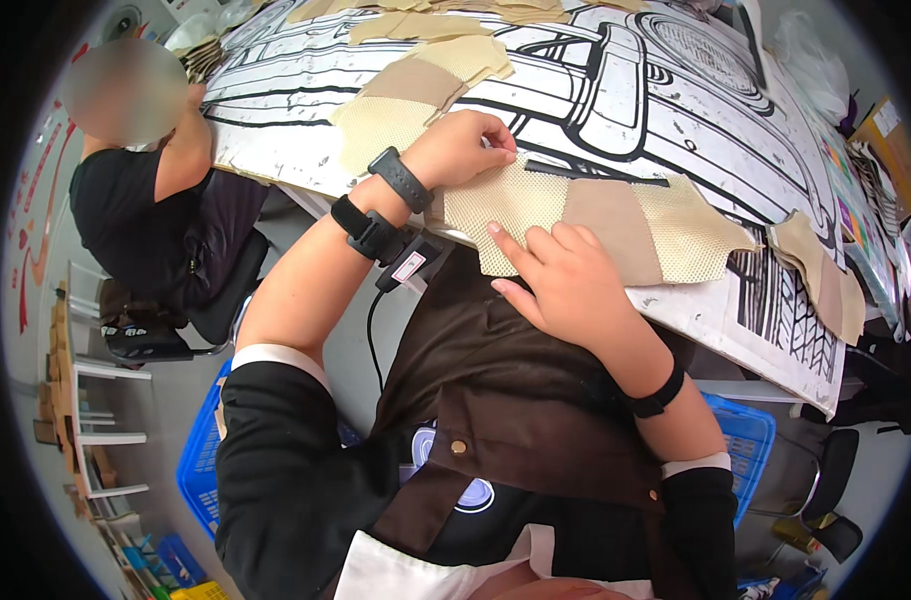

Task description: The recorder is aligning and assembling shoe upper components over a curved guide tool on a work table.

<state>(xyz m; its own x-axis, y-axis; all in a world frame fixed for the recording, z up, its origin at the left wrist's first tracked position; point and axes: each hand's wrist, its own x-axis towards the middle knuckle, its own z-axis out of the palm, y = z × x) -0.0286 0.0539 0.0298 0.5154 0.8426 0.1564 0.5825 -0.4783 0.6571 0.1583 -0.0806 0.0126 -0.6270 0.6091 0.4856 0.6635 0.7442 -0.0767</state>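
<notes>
A cut fabric piece (515, 205) lies along the near edge of the table, cream mesh at both ends with a smooth tan band (615, 225) across its middle. Above its upper left edge, my left hand (463, 150) is closed in a pinch; whatever is between thumb and fingertips is too small to make out. My right hand (567, 275) rests on the piece's lower edge, fingers stretched out and apart. A thin black strip (595, 176) runs along the piece's upper edge.
Similar pieces lie beyond my left hand (415, 85), at the right (820, 275) and in piles (415, 25) at the far edge. Black line drawings cover the white tabletop (675, 110). Another person (135, 190) sits at the left. Blue baskets (200, 460) stand below.
</notes>
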